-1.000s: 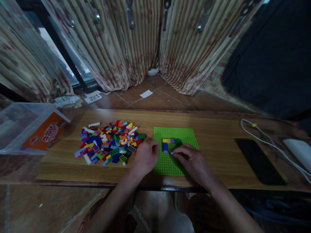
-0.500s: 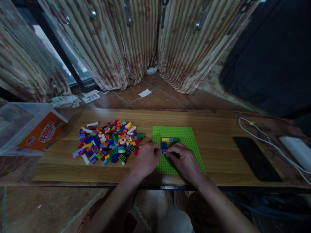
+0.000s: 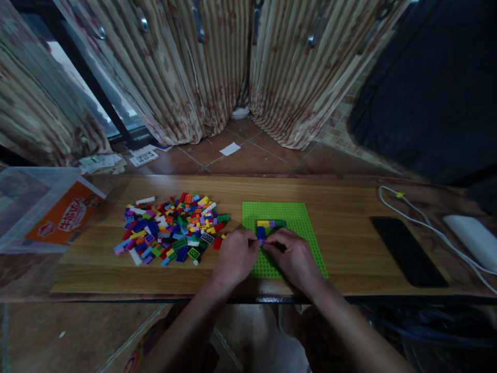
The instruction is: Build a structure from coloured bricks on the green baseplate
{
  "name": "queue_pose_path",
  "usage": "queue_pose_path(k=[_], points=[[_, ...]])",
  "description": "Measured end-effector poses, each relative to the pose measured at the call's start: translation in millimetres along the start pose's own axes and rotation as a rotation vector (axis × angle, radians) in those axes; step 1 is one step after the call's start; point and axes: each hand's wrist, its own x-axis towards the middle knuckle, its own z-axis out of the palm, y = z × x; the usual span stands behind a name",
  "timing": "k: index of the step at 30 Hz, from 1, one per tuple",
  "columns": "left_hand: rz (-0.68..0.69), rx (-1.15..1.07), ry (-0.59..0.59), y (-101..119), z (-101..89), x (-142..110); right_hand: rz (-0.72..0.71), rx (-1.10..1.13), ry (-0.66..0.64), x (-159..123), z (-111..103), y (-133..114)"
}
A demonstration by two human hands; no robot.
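In the head view, pinches a small purple brick [image 3: 262, 242] between thumb and forefinger of the right hand [image 3: 294, 254], at the near end of a blue brick [image 3: 261, 232] on the green baseplate [image 3: 277, 209]. Holds the left hand [image 3: 235, 256] with fingers curled, close beside the same small purple brick; cannot tell of any contact or grip there. On the green baseplate, shows a row of yellow brick [image 3: 263, 224], violet brick [image 3: 272, 224] and dark green brick [image 3: 280, 223], with the blue brick meeting the yellow end at a corner. Left of the green baseplate, on the wooden table [image 3: 345, 207], shows a heap of loose bricks [image 3: 171, 228] near the left hand. Well to the right, shows a flat black slab [image 3: 409, 252] and a white cable [image 3: 415, 207].
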Motion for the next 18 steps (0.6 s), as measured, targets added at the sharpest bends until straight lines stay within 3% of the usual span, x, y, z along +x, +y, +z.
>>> queue_pose_path(k=[10, 18], points=[[-0.039, -0.003, -0.002, 0.7, 1.0, 1.1, 0.025, 0.050, -0.049, 1.4, -8.2, 4.3], [-0.046, 0.007, -0.001, 3.1, 0.3, 0.6, 0.044, -0.015, -0.052, 2.5, -2.1, 4.2]])
